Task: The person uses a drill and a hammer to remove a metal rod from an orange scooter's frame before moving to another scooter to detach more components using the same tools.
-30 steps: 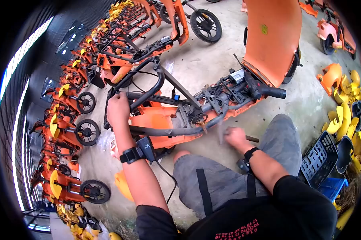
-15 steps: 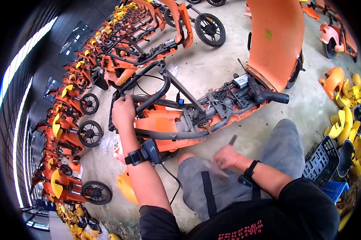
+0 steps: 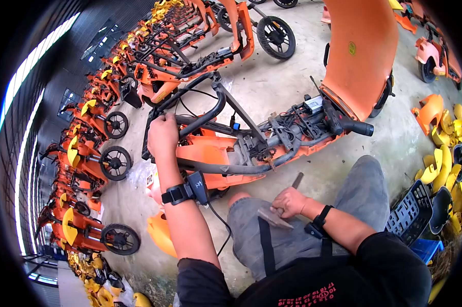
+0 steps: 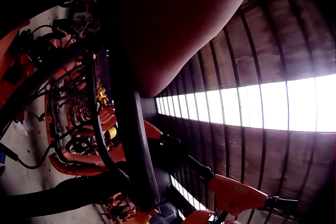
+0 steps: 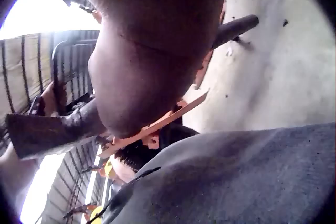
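An orange scooter, stripped down to its dark tubular frame, lies in front of me. My left hand grips the black bar at the frame's left end, fingers curled over it. In the head view my right hand holds a hammer by its handle, above my thigh and apart from the frame. The hammer's metal head also shows large in the right wrist view, where the handle end sticks out past the hand.
A power drill rests on the scooter's right part, beside the large orange panel. Rows of orange scooters line the left. Yellow parts and a black crate lie on the right.
My right hand has drawn back with the hammer from beside the frame tube to above my thigh, and the hammer has turned. The left hand stays on the bar.
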`<control>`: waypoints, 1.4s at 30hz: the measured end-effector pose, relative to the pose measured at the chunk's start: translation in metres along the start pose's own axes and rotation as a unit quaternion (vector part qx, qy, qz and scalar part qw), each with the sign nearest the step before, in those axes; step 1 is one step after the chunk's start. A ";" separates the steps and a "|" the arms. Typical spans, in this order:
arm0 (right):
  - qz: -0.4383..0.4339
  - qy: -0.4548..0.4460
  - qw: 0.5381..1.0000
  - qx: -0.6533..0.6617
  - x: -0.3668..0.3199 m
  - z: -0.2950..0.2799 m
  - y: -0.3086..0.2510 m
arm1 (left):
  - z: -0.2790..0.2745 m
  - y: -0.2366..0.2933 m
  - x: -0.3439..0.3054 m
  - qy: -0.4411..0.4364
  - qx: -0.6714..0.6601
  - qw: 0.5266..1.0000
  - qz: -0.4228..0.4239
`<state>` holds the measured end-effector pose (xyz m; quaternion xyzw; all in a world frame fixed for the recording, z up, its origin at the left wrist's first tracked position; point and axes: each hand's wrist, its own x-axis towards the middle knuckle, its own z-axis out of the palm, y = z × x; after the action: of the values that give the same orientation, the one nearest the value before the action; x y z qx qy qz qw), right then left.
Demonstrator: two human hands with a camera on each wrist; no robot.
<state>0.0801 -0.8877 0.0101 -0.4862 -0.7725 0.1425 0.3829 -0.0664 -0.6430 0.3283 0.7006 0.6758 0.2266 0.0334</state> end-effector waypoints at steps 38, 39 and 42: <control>-0.048 -0.045 0.998 -0.014 -0.007 -0.001 0.004 | 0.003 -0.005 0.006 -0.015 0.008 1.000 0.016; -0.042 -0.031 0.999 0.001 -0.011 -0.006 0.008 | 0.003 -0.003 0.008 -0.013 0.006 1.000 0.018; 0.198 -0.010 0.968 -0.155 -0.038 0.008 0.068 | 0.001 -0.003 0.003 -0.014 0.016 1.000 0.015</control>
<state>0.1267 -0.8862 -0.0531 -0.6814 -0.6771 0.0987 0.2597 -0.0691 -0.6397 0.3266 0.7140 0.6684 0.2064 0.0279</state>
